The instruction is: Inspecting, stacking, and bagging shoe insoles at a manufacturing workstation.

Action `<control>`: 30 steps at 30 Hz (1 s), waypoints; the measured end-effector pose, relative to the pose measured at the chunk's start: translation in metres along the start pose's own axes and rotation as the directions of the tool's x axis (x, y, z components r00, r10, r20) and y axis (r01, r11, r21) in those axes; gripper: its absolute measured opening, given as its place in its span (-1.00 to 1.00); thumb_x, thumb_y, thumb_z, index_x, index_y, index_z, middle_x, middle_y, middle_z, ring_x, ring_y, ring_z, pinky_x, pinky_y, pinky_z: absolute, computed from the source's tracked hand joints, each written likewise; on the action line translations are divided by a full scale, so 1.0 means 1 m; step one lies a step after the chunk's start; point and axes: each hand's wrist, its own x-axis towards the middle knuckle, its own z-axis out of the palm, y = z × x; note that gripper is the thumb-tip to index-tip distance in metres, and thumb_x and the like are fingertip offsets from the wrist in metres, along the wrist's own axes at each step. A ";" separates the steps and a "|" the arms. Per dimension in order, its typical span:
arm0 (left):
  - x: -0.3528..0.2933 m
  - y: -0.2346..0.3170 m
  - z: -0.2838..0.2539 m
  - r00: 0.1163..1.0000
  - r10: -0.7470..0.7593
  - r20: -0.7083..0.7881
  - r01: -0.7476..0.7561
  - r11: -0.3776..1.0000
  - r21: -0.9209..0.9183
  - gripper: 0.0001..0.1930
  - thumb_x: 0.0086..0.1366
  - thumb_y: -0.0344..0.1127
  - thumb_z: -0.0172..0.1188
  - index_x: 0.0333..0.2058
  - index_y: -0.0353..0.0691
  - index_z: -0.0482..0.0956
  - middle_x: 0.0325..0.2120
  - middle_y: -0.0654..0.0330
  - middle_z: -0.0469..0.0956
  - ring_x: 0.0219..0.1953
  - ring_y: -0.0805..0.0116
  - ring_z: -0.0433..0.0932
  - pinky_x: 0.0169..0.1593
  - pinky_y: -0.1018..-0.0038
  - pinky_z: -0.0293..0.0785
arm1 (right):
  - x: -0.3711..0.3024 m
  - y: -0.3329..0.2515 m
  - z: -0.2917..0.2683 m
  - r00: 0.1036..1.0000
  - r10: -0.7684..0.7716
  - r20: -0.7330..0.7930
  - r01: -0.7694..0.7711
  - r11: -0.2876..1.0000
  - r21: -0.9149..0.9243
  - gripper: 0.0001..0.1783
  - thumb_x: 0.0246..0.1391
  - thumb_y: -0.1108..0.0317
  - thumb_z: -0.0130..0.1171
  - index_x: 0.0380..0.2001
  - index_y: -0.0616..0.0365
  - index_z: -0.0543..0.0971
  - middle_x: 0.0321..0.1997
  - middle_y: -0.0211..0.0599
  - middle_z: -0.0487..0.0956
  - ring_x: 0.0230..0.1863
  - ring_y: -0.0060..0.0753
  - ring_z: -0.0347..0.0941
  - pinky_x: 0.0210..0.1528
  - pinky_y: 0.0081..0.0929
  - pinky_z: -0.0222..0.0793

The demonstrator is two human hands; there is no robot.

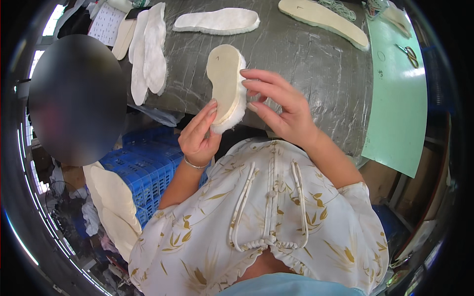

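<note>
A fleece-lined insole [226, 74] is held up above the near edge of the table, its smooth cream backing facing me and white fluff showing along its right side. My left hand [200, 135] grips it by the lower end, thumb hidden behind. At its right edge is my right hand [286, 106], fingers apart, the fingertips at or just touching the fluffy rim. Beyond lie a white fleece insole [217, 20], fluffy side up, and a cream-backed one [323, 20] at the far right. Several white insoles [148, 54] rest together at the table's left.
A green mat [395, 118] covers the table's right side, with scissors [409, 55] on it. String [338, 9] lies at the back. Blue plastic crates [148, 163] stand below left, beside stacked cream insole-shaped pieces [113, 202]. A blurred dark oval hides part of the left.
</note>
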 end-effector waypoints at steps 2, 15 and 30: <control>-0.004 -0.001 -0.004 1.000 -0.011 0.005 0.011 1.000 -0.009 -0.65 0.11 -0.66 0.19 -0.07 -0.42 0.54 -0.11 -0.23 0.56 -0.03 0.01 0.59 0.04 0.29 0.51 | 0.009 0.005 0.003 0.991 -0.101 0.088 0.113 0.984 -0.135 -0.62 -0.06 0.56 0.28 -0.08 0.19 0.60 0.04 -0.20 0.55 -0.07 -0.29 0.48 -0.07 -0.44 0.41; -0.001 -0.018 -0.016 0.969 -0.219 -0.117 0.167 0.923 -0.346 -0.74 0.12 -0.69 0.15 -0.19 -0.36 0.54 -0.17 -0.08 0.60 -0.01 0.02 0.57 0.14 0.14 0.44 | 0.027 0.025 0.013 0.988 0.014 0.157 0.000 0.996 -0.088 -0.73 -0.07 0.45 0.35 -0.21 0.14 0.66 -0.15 -0.24 0.64 -0.18 -0.27 0.53 -0.12 -0.43 0.44; 0.007 -0.035 0.009 0.848 -0.528 -0.039 0.211 0.404 -0.890 -0.81 0.20 -0.64 0.12 -0.23 -0.26 0.56 -0.19 0.01 0.58 -0.01 0.10 0.53 0.30 -0.05 0.22 | 0.023 0.019 0.016 0.978 -0.188 0.092 0.209 0.891 -0.402 -0.76 -0.13 0.49 0.34 -0.29 0.17 0.67 -0.22 -0.28 0.64 -0.36 -0.31 0.46 -0.34 -0.45 0.41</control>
